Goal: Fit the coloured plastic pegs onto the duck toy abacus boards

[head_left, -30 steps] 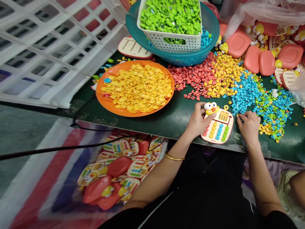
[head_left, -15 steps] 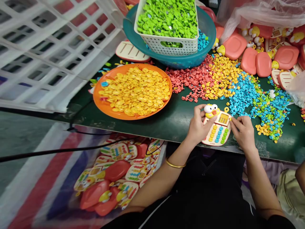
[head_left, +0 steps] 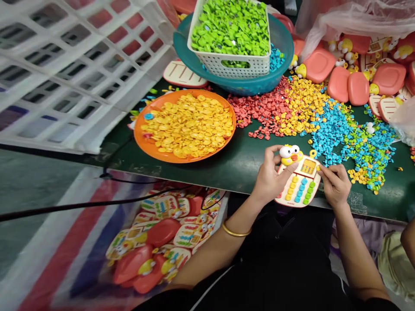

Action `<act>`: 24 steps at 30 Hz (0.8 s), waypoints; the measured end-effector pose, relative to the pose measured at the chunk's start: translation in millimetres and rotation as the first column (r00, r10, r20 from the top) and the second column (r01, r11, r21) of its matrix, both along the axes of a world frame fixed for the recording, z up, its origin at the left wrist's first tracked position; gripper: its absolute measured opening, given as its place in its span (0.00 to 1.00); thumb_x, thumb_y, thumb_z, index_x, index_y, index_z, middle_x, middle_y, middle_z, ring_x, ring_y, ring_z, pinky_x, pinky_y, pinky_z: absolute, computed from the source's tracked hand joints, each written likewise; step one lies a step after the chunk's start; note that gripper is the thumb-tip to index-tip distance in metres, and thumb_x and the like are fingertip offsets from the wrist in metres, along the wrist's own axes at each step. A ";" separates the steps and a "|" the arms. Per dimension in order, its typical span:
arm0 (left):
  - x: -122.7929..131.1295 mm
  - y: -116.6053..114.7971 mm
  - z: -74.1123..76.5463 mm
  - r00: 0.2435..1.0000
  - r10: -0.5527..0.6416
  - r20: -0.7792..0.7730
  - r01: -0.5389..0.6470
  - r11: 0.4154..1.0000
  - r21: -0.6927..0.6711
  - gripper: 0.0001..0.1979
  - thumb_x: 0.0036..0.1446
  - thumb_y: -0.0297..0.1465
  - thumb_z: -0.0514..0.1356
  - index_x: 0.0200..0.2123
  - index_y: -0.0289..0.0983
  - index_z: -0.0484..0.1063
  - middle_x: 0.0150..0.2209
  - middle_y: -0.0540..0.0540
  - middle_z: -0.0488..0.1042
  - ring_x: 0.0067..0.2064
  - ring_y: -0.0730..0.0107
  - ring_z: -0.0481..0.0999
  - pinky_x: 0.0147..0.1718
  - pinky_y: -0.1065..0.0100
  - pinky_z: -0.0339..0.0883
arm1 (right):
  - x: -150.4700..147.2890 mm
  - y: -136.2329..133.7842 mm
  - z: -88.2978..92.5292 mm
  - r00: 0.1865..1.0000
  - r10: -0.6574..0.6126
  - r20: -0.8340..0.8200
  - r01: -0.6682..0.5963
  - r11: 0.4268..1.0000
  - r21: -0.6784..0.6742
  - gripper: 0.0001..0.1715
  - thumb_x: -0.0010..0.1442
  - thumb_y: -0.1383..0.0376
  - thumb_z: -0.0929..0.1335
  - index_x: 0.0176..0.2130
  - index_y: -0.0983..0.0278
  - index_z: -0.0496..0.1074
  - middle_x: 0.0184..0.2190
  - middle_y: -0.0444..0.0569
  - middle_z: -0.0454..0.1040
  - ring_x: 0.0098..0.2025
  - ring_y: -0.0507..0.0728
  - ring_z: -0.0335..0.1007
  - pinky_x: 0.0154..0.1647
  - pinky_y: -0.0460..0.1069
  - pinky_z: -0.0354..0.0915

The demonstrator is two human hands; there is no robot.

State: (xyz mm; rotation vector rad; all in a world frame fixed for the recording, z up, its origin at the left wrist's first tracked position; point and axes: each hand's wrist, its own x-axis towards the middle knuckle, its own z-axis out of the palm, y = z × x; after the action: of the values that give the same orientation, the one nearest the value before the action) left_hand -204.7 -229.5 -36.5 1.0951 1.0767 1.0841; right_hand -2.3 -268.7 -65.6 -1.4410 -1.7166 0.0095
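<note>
My left hand (head_left: 270, 175) grips the left side of a toy board (head_left: 303, 190), its thumb across the front. The board is cream with a yellow, big-eyed duck head (head_left: 291, 154) on top, a small yellow panel and columns of yellow, blue and green beads; red shows at its left edge, partly behind my hand. At the board's upper right edge, my right hand (head_left: 337, 183) pinches a small yellow piece (head_left: 318, 168) between thumb and fingertips. Just above, a yellow ring (head_left: 313, 153) sticks out from the board's top. The board is held over the table's front edge.
An orange dish (head_left: 152, 147) of yellow pieces stands at left. Behind it, a teal basin (head_left: 233, 86) carries a white basket (head_left: 210, 62) of green pieces. Loose red, yellow and blue beads (head_left: 333, 125) spread across the table. A white crate (head_left: 81, 77) leans at far left; finished-looking boards (head_left: 164, 231) lie below.
Both hands and the toy board have shifted slightly right and down in the view. My grip looks the same, and the surroundings have moved slightly with the camera.
</note>
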 end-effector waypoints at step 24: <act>-52.5 -55.5 50.8 0.842 0.428 -0.330 -0.166 0.786 0.595 0.16 0.55 0.31 0.66 0.46 0.39 0.69 0.34 0.48 0.79 0.29 0.70 0.80 0.28 0.72 0.77 | -81.0 -13.1 53.0 0.573 0.052 -0.818 -0.650 0.637 -0.415 0.27 0.67 0.43 0.59 0.46 0.61 0.69 0.33 0.47 0.73 0.33 0.54 0.69 0.32 0.47 0.66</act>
State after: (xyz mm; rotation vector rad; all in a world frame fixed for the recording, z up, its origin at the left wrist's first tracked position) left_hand -257.2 -285.0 14.3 1.7403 1.3892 1.5047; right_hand -83.3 -281.8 -12.6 -1.1922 -1.2623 1.4703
